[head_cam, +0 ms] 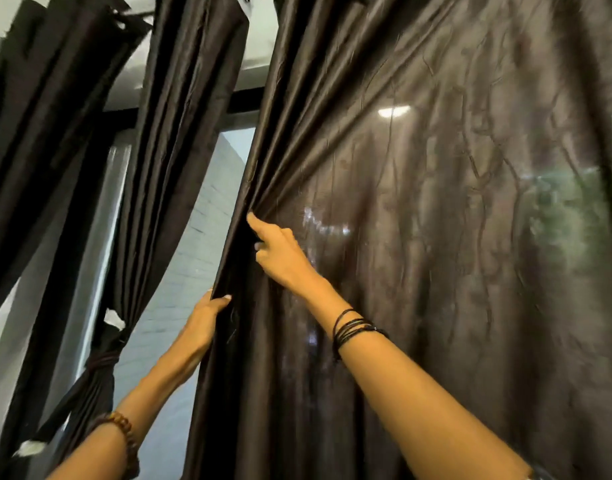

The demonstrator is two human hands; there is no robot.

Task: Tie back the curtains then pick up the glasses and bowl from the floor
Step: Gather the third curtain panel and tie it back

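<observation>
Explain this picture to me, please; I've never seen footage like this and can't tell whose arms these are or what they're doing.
There is no machine here. A person wears a camera on their head, so you see their own arms reaching forward. The left hand grips the edge of a wide dark curtain; the right hand pinches the same edge higher up. To the left, another curtain is already bound with a tie-back, with the window showing between them. The floor is out of view.
</observation>
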